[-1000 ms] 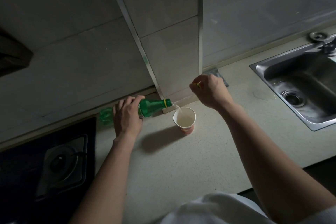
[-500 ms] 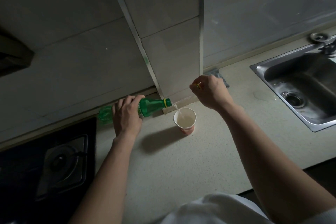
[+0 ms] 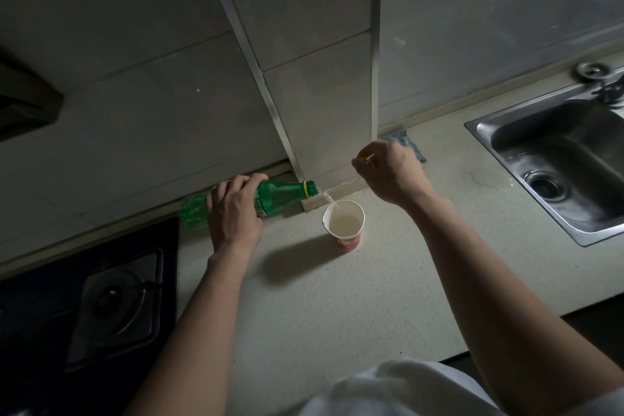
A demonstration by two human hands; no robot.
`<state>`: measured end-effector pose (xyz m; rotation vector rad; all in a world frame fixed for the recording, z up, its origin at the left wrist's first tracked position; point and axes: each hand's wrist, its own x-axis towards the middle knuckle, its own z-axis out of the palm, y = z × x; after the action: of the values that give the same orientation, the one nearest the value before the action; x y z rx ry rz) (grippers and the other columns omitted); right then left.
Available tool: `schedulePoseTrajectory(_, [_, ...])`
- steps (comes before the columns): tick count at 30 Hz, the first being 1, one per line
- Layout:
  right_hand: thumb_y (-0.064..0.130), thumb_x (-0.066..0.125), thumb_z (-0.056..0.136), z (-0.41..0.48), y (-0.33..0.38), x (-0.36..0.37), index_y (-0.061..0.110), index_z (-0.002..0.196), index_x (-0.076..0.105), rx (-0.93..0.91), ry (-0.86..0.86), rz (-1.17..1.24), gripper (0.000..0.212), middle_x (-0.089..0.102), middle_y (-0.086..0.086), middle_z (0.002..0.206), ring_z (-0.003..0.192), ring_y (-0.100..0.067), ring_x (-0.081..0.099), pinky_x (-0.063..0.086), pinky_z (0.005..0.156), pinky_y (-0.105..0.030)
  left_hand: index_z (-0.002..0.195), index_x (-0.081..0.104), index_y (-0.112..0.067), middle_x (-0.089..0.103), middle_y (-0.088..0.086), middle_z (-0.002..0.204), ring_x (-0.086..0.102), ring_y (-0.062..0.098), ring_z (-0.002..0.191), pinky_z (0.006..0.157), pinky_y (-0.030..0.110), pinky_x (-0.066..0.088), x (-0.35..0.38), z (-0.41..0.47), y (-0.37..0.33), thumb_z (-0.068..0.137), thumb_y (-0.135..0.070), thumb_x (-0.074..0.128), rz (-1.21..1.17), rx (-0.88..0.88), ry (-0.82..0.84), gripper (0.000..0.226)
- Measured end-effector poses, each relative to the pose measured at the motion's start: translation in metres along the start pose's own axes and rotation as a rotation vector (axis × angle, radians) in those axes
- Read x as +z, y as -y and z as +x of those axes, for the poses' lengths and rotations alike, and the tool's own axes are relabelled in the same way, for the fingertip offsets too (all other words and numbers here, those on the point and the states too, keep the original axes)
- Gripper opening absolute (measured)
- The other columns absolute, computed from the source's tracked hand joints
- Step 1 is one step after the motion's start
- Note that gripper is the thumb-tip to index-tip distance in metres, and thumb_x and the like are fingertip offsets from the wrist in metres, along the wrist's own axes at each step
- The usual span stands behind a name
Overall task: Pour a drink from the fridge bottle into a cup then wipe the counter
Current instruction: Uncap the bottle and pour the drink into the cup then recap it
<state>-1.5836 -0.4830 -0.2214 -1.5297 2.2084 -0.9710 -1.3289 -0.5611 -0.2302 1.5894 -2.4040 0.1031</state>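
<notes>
My left hand grips a green plastic bottle tipped nearly horizontal, its mouth pointing right. A thin clear stream falls from the mouth into a white paper cup with a red base, standing upright on the pale counter. The cup is partly full of pale liquid. My right hand hovers above and to the right of the cup, closed on a small yellow bottle cap pinched between the fingertips.
A grey cloth lies against the wall behind my right hand. A steel sink is set into the counter at the right, a black gas hob at the left. A tiled pillar juts out behind the cup.
The liquid level in the cup has risen slightly as pouring continues. Both hands hold almost the same positions.
</notes>
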Motion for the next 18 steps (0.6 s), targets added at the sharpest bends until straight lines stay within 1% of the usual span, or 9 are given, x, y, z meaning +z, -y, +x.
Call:
schedulePoseTrajectory(2, [0.034, 0.060, 0.094, 0.000, 0.000, -0.001, 0.014, 0.107, 0.072, -0.001, -0.013, -0.009, 0.027, 0.073, -0.006, 0.104, 0.076, -0.007, 0.056, 0.032, 0.056, -0.004, 0.126, 0.057, -0.034, 0.062, -0.003, 0.118, 0.051, 0.026, 0.111, 0.100, 0.042, 0.034, 0.000, 0.001, 0.001, 0.062, 0.009, 0.075, -0.001, -0.001, -0.004, 0.079])
schedulePoseTrajectory(3, [0.034, 0.060, 0.094, 0.000, 0.000, 0.000, 0.014, 0.107, 0.072, -0.002, -0.016, -0.010, 0.027, 0.073, -0.006, 0.104, 0.076, -0.007, 0.055, 0.029, 0.054, -0.003, 0.125, 0.057, -0.035, 0.062, -0.003, 0.117, 0.051, 0.026, 0.111, 0.100, 0.042, 0.035, 0.001, 0.001, 0.001, 0.062, 0.009, 0.075, -0.002, -0.003, -0.005, 0.079])
schedulePoseTrajectory(5, [0.033, 0.060, 0.095, 0.000, 0.000, 0.001, 0.013, 0.107, 0.072, -0.005, -0.013, -0.004, 0.026, 0.073, -0.006, 0.104, 0.075, -0.007, 0.056, 0.031, 0.055, -0.004, 0.124, 0.057, -0.036, 0.062, -0.003, 0.116, 0.051, 0.026, 0.110, 0.098, 0.042, 0.035, 0.003, 0.001, 0.002, 0.062, 0.008, 0.075, -0.019, -0.011, 0.002, 0.078])
schedulePoseTrajectory(8, [0.034, 0.059, 0.095, 0.000, -0.002, 0.004, 0.014, 0.107, 0.071, -0.007, -0.001, -0.005, 0.027, 0.073, -0.007, 0.102, 0.076, -0.009, 0.059, 0.037, 0.057, -0.009, 0.121, 0.059, -0.035, 0.063, -0.003, 0.114, 0.053, 0.028, 0.107, 0.093, 0.042, 0.037, 0.007, -0.001, 0.001, 0.064, 0.004, 0.075, -0.083, -0.030, 0.018, 0.071])
schedulePoseTrajectory(12, [0.033, 0.059, 0.095, -0.001, -0.001, 0.003, 0.013, 0.106, 0.072, -0.017, -0.008, -0.017, 0.027, 0.073, -0.006, 0.099, 0.075, -0.009, 0.059, 0.033, 0.055, -0.007, 0.119, 0.057, -0.036, 0.063, -0.003, 0.113, 0.054, 0.029, 0.105, 0.089, 0.042, 0.040, 0.013, -0.003, -0.001, 0.064, -0.002, 0.079, -0.138, -0.038, 0.045, 0.068])
schedulePoseTrajectory(15, [0.032, 0.058, 0.096, -0.002, 0.000, 0.003, 0.012, 0.106, 0.073, -0.024, -0.022, -0.022, 0.026, 0.073, -0.004, 0.100, 0.073, -0.007, 0.057, 0.029, 0.054, -0.005, 0.118, 0.057, -0.036, 0.063, -0.003, 0.112, 0.054, 0.029, 0.104, 0.087, 0.041, 0.042, 0.017, -0.004, -0.001, 0.063, -0.002, 0.078, -0.182, -0.051, 0.053, 0.068])
schedulePoseTrajectory(18, [0.033, 0.058, 0.095, -0.003, 0.000, 0.005, 0.014, 0.105, 0.073, -0.026, -0.017, -0.009, 0.026, 0.073, -0.004, 0.101, 0.076, -0.007, 0.057, 0.031, 0.056, -0.007, 0.116, 0.058, -0.035, 0.063, -0.003, 0.109, 0.055, 0.030, 0.101, 0.085, 0.041, 0.043, 0.020, -0.005, -0.001, 0.062, -0.001, 0.079, -0.230, -0.045, 0.045, 0.067])
